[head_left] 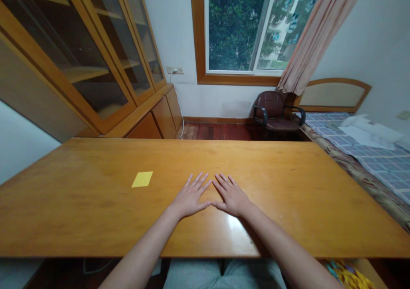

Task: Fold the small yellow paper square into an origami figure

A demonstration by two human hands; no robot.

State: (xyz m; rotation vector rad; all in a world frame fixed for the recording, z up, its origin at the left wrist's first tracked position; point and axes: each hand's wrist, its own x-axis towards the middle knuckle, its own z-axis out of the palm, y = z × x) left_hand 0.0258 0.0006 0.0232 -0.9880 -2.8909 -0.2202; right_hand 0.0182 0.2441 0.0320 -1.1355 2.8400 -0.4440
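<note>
My left hand [191, 196] lies flat on the wooden table [275, 169], palm down with its fingers spread. Beside it, my right hand [231, 196] rests the same way, holding nothing. The two thumbs point at each other and their tips nearly meet; whether they touch I cannot tell. To the left of my left hand, a yellow square of paper [142, 179] lies flat on the table, apart from both hands.
A glass-fronted wooden cabinet [105, 122] stands beyond the table at the left. A brown armchair [272, 107] sits below the window [237, 28]. Along the right is a bed [368, 152] with a checked cover. Colourful cloth [350, 276] shows below the table's front edge.
</note>
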